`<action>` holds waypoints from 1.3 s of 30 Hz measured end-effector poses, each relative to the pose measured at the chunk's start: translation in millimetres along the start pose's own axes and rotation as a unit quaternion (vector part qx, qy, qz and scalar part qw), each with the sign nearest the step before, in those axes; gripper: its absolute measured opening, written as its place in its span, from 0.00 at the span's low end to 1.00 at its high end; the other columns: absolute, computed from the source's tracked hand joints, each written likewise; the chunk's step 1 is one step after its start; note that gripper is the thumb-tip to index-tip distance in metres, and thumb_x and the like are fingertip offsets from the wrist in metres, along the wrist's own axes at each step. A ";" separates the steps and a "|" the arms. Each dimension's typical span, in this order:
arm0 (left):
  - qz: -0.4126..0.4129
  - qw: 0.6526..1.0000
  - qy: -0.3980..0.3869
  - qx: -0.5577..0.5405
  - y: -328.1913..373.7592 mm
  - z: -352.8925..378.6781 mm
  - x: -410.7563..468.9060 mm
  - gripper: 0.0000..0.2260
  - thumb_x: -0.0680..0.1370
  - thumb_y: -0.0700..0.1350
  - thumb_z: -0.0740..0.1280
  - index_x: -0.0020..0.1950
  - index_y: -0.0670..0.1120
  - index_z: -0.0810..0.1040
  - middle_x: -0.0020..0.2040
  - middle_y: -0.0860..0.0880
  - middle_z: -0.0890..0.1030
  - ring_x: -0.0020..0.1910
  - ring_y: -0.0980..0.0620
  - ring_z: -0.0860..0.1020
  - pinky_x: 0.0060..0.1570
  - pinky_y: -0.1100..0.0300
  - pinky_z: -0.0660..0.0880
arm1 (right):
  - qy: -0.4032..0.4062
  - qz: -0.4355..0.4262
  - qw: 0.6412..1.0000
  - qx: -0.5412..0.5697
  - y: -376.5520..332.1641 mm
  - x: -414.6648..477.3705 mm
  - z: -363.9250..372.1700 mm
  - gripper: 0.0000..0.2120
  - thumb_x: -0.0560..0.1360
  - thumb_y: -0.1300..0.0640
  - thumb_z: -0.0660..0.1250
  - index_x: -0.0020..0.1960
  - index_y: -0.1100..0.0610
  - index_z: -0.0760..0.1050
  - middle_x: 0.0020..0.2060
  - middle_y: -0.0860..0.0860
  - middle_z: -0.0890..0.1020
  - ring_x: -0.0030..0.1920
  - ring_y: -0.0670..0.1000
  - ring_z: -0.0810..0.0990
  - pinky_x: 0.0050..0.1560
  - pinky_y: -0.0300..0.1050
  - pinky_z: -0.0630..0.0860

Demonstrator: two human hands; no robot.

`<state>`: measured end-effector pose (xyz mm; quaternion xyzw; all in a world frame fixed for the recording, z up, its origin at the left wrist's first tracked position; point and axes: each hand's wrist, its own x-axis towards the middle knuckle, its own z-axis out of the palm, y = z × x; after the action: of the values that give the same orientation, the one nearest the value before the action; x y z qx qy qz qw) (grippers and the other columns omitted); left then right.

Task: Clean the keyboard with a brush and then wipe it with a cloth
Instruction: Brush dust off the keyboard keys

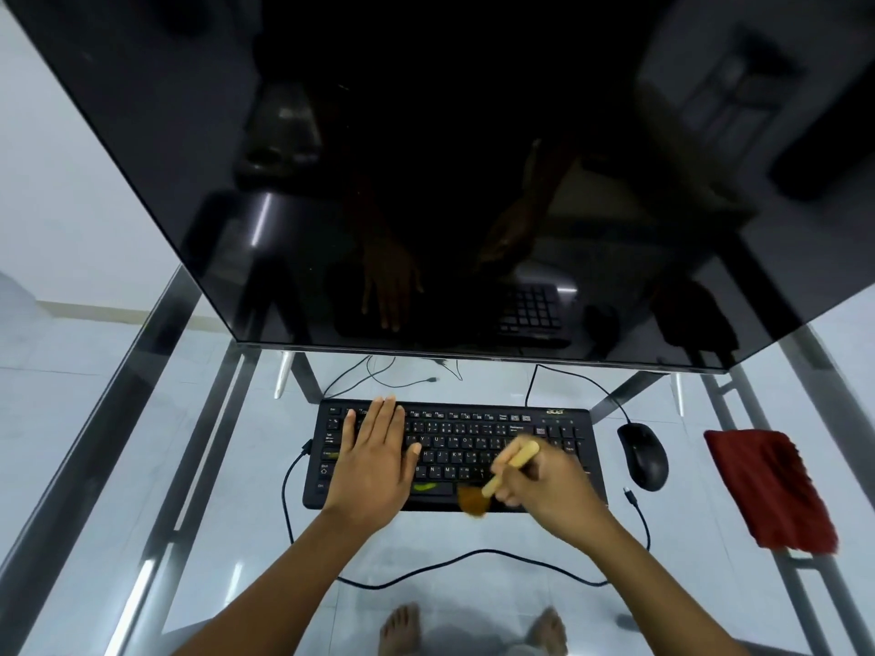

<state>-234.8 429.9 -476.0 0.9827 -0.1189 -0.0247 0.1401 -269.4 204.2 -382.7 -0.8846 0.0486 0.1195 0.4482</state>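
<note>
While the left hand [374, 459] lies flat on the keyboard [473, 447], the right hand's [549, 485] grip holds the brush [502, 471].

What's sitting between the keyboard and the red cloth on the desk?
In the head view, a black mouse lies between the keyboard and the red cloth, on the glass desk, with its cable trailing nearby.

Matt black plastic keyboard [454, 454] on a glossy glass counter [236, 537] (metal-framed); pale wooden brush [509, 468] handle; red cloth [769, 490], rough-edged, right of the hands.
</note>
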 end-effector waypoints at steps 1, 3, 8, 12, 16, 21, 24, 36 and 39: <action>-0.003 1.000 0.000 -0.003 0.9 -0.1 0.0 0.28 0.81 0.57 0.45 0.74 0.42 0.65 0.76 0.44 0.63 0.77 0.47 0.56 0.74 0.43 0.51 | 0.045 -0.012 0.999 -0.009 2.8 0.9 -0.9 0.07 0.77 0.65 0.65 0.44 0.55 0.77 0.36 0.51 0.86 0.36 0.50 0.84 0.42 0.52 0.82; -0.001 1.000 -0.001 -0.008 6.3 -1.1 2.1 0.29 0.81 0.57 0.44 0.74 0.42 0.64 0.76 0.45 0.63 0.77 0.48 0.55 0.75 0.43 0.50 | 0.134 -0.028 0.991 -0.003 5.8 3.6 -7.6 0.09 0.77 0.65 0.66 0.44 0.52 0.77 0.39 0.48 0.85 0.39 0.49 0.84 0.42 0.49 0.82; 0.041 0.999 -0.021 -0.002 22.2 -2.3 8.6 0.30 0.81 0.58 0.42 0.76 0.42 0.60 0.77 0.45 0.60 0.77 0.48 0.53 0.75 0.45 0.46 | 0.036 0.017 0.999 0.029 0.3 13.4 -1.4 0.06 0.78 0.64 0.64 0.44 0.57 0.77 0.37 0.50 0.86 0.38 0.48 0.85 0.46 0.47 0.82; 0.066 0.997 -0.037 -0.005 35.8 -3.6 14.6 0.31 0.80 0.59 0.44 0.77 0.43 0.56 0.78 0.45 0.56 0.78 0.49 0.49 0.75 0.46 0.42 | 0.118 0.027 0.985 0.120 -8.2 38.3 -5.6 0.03 0.78 0.63 0.65 0.47 0.57 0.77 0.37 0.49 0.85 0.40 0.48 0.85 0.44 0.40 0.81; 0.112 0.991 -0.071 0.012 44.9 -5.9 12.6 0.37 0.77 0.66 0.48 0.79 0.44 0.49 0.79 0.47 0.46 0.77 0.51 0.40 0.74 0.45 0.38 | 0.147 0.050 0.985 0.072 -3.1 50.9 -16.5 0.06 0.77 0.62 0.65 0.45 0.52 0.77 0.35 0.48 0.85 0.39 0.49 0.84 0.45 0.45 0.82; 0.133 0.986 -0.091 0.026 59.1 0.8 17.9 0.37 0.78 0.66 0.47 0.79 0.43 0.46 0.79 0.47 0.42 0.77 0.51 0.36 0.74 0.44 0.38 | 0.089 0.065 0.991 0.074 18.7 42.3 -38.3 0.03 0.77 0.60 0.68 0.44 0.55 0.78 0.36 0.54 0.85 0.38 0.56 0.84 0.45 0.49 0.82; 0.136 0.986 -0.083 0.045 70.3 9.2 21.5 0.34 0.80 0.63 0.46 0.78 0.42 0.50 0.79 0.44 0.48 0.77 0.49 0.39 0.75 0.43 0.41 | 0.252 0.062 0.966 0.006 30.3 35.8 -52.0 0.08 0.77 0.57 0.68 0.41 0.49 0.74 0.32 0.47 0.81 0.33 0.52 0.80 0.34 0.31 0.73; 0.131 0.984 -0.116 0.037 90.9 13.7 25.5 0.46 0.72 0.74 0.49 0.79 0.44 0.44 0.79 0.48 0.40 0.76 0.52 0.34 0.73 0.46 0.33 | 0.188 0.074 0.979 -0.011 54.8 24.7 -64.2 0.06 0.79 0.55 0.66 0.45 0.57 0.74 0.34 0.47 0.84 0.35 0.42 0.81 0.38 0.33 0.76; 0.130 0.984 -0.115 0.041 91.3 15.2 27.1 0.47 0.70 0.75 0.47 0.79 0.44 0.45 0.79 0.48 0.41 0.76 0.53 0.35 0.73 0.46 0.33 | 0.270 0.036 0.962 0.018 57.4 21.1 -69.7 0.04 0.79 0.56 0.66 0.46 0.56 0.74 0.38 0.49 0.84 0.38 0.46 0.82 0.39 0.39 0.77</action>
<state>-230.5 334.2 -465.3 0.9543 -0.2620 -0.1146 0.0871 -248.4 114.6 -393.2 -0.8731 0.2020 -0.1090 0.4300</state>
